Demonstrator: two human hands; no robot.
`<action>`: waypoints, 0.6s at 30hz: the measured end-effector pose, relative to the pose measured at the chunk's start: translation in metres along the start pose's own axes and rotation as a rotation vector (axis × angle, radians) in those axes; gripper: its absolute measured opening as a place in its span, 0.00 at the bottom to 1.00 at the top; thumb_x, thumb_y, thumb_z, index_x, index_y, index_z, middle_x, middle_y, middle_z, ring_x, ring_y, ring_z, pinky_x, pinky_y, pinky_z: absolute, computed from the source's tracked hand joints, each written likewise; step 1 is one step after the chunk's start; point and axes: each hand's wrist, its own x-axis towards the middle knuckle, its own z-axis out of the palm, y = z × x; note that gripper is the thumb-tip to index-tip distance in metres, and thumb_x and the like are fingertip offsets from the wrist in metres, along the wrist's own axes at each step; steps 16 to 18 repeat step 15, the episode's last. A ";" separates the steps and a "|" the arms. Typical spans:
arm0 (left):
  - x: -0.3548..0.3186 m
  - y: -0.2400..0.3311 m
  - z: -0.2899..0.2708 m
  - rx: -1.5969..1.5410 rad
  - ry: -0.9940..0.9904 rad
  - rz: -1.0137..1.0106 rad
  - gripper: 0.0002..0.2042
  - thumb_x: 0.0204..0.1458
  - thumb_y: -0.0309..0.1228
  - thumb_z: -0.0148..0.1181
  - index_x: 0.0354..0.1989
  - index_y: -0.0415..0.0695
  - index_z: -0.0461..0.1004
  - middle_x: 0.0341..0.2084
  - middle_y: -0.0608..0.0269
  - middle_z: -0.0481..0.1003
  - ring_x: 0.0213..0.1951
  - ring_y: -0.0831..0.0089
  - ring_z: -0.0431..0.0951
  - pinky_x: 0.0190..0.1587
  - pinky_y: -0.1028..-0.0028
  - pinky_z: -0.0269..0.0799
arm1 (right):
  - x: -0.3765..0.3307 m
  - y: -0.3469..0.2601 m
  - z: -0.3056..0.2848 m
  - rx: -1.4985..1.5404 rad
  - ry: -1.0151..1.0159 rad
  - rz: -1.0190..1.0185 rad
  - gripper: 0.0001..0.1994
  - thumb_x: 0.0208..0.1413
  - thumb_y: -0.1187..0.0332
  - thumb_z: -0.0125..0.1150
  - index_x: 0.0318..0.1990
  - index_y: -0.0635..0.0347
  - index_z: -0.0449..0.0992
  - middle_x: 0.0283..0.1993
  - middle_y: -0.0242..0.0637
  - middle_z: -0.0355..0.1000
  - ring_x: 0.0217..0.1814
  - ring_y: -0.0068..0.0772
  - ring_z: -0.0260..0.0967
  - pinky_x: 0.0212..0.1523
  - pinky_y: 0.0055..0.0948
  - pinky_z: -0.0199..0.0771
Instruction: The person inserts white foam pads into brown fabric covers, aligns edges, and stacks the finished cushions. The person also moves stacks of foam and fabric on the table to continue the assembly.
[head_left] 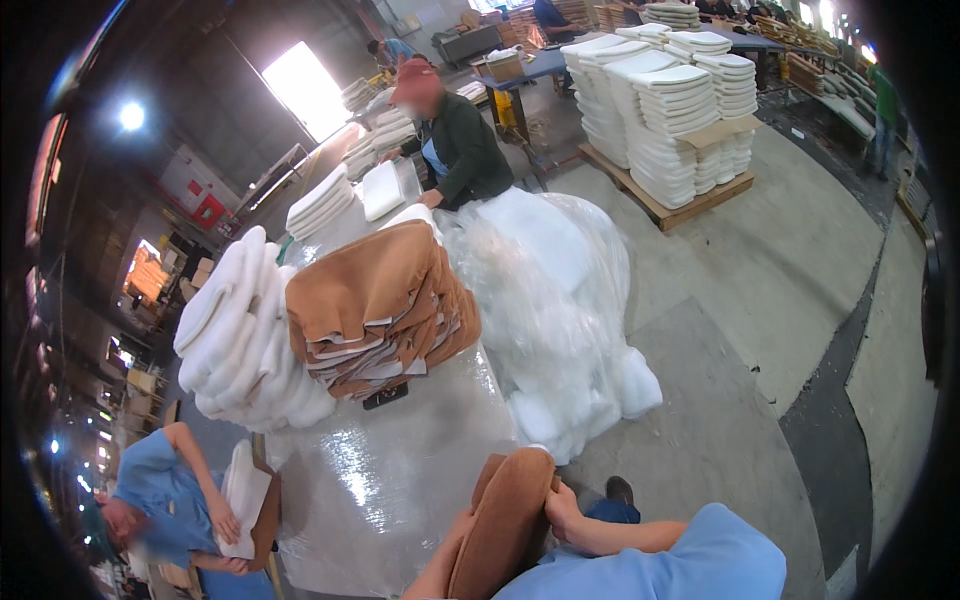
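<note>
A brown fabric cushion point(508, 520) with a rounded end and a seamed edge is tilted up close to my body, above the near end of the table. My left hand point(462, 528) presses against its left side, with the fingers mostly hidden behind a brown fabric flap. On the right side, my right hand point(564, 508) is closed on the cushion's edge. Farther up the table point(400, 470), which is covered in shiny plastic, lies a stack of brown fabric covers point(375, 290). A dark phone-like object point(386, 396) rests at the foot of that stack.
White padding point(235, 340) is piled left of the covers. A big clear plastic bag of white filling point(555, 310) bulges at the table's right. One co-worker point(455, 140) handles white pads across the table; another point(175, 500) holds a cushion at left. Stacked pads point(670, 110) stand on a pallet.
</note>
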 end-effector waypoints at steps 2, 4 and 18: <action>0.007 0.008 -0.001 -0.098 -0.063 -0.020 0.31 0.60 0.51 0.66 0.64 0.40 0.78 0.51 0.50 0.83 0.52 0.66 0.82 0.55 0.64 0.76 | 0.001 -0.003 -0.001 0.048 -0.020 0.025 0.18 0.73 0.57 0.55 0.63 0.56 0.76 0.61 0.35 0.77 0.63 0.32 0.70 0.65 0.37 0.68; 0.013 0.030 0.003 -0.134 -0.159 -0.031 0.30 0.62 0.52 0.64 0.62 0.39 0.79 0.52 0.53 0.83 0.52 0.67 0.82 0.55 0.64 0.75 | 0.003 -0.004 -0.004 0.089 0.002 0.052 0.18 0.73 0.57 0.55 0.62 0.56 0.76 0.60 0.35 0.77 0.62 0.31 0.70 0.64 0.36 0.68; 0.022 0.086 0.032 0.158 0.027 0.079 0.31 0.69 0.58 0.51 0.59 0.40 0.81 0.48 0.44 0.84 0.52 0.52 0.84 0.56 0.59 0.74 | 0.034 -0.001 -0.022 0.502 0.039 0.217 0.20 0.76 0.50 0.46 0.60 0.54 0.74 0.58 0.44 0.77 0.59 0.46 0.75 0.64 0.52 0.73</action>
